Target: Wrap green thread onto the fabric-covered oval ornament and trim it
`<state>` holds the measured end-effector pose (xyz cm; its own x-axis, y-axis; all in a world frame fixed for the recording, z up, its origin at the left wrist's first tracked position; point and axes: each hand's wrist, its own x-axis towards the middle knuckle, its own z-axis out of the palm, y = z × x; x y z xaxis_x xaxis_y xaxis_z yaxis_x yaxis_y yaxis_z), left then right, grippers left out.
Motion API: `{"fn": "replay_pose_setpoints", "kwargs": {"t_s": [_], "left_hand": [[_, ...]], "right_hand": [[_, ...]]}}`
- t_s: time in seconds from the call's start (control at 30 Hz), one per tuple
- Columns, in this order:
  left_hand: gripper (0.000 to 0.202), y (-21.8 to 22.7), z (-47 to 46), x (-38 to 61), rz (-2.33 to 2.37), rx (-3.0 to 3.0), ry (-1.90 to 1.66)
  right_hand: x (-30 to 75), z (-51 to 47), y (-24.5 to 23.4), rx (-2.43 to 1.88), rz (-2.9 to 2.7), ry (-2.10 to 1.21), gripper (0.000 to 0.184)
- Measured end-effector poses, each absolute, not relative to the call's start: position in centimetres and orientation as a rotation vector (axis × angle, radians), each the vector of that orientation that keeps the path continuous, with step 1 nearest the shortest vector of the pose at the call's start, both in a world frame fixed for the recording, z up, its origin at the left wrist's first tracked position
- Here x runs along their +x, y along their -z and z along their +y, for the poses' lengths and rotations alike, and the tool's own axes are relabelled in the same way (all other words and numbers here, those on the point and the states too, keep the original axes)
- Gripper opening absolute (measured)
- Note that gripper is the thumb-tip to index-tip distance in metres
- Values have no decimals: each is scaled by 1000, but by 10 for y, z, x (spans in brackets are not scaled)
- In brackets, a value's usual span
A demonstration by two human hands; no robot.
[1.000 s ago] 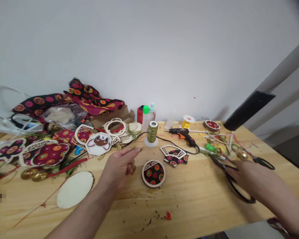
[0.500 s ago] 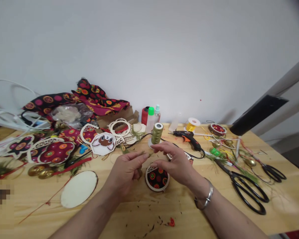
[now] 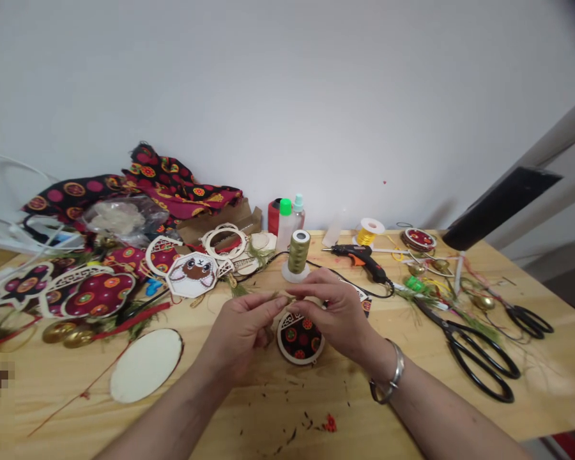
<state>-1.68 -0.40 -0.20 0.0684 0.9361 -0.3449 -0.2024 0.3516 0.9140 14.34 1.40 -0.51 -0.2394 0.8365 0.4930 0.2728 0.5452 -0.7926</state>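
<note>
My left hand [image 3: 242, 329] and my right hand [image 3: 335, 313] meet above the wooden table [image 3: 249, 409], fingertips pinched together on a thin olive-green thread [image 3: 282, 296]. Just under them lies a round wooden-framed ornament [image 3: 299, 337] with dark patterned fabric. A spool of olive thread [image 3: 298, 253] stands upright right behind my hands. A silver bracelet sits on my right wrist.
Large black scissors [image 3: 479, 365] lie at the right, smaller scissors [image 3: 527, 317] beyond. A glue gun [image 3: 361, 258], yellow wire spool [image 3: 367, 232] and glue bottles [image 3: 287, 220] stand at the back. Fabric ornaments [image 3: 96, 294], an oval wooden disc [image 3: 146, 365] and patterned cloth [image 3: 172, 185] fill the left.
My right hand left the scissors at the right and came to the centre, joining my left hand in pinching the thread over the round ornament.
</note>
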Motion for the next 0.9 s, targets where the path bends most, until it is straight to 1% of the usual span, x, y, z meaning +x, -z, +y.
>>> {"fn": "replay_pose_setpoints", "kwargs": {"t_s": [0.23,0.5,0.67,0.9], "left_hand": [[24,3,-4,-16,1154,800,-1008],[24,-1,-5,-15,1033,663,-1014],[32,-3,-4,-17,957,588,-983],[30,-2,-2,-18,921,595,-1031]], "right_hand": [[143,14,5,-878,-1792,-586,9],[144,13,0,-841,-1831,-475,10],[147,14,0,-892,-1842,-442,13],[151,16,-2,-928,-1821,-406,13]]}}
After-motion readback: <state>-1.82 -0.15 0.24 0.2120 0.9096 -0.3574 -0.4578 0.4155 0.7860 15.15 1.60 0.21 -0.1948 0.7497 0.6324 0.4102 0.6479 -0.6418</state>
